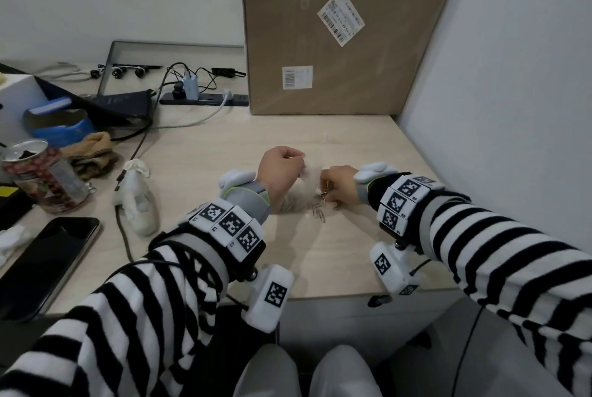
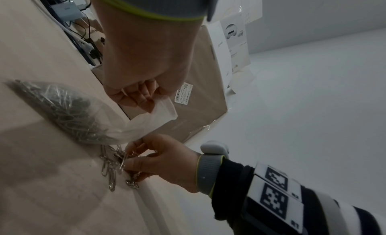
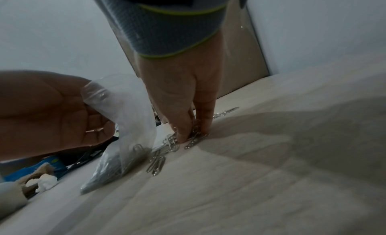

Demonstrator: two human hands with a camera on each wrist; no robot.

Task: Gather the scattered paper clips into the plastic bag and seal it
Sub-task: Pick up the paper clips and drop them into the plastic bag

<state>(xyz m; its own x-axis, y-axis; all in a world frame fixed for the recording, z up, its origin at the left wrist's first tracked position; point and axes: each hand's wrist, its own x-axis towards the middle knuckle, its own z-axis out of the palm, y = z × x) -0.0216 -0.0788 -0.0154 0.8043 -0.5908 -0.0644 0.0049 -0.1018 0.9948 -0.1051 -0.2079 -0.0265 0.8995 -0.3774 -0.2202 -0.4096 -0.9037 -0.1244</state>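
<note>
Your left hand [image 2: 137, 83] pinches the clear bag [image 2: 87, 116] by its mouth, its clip-filled bottom resting on the desk [image 1: 352, 252]. Your right hand [image 2: 165, 162] pinches silver clips [image 2: 110, 169] lying just beside it.

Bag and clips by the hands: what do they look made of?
The plastic bag: thin clear film, soft; it creases and droops where the left hand pinches its top, and clips show through. The paper clips by the right hand: bent silvery wire, probably steel, judging by bright glints.
</note>
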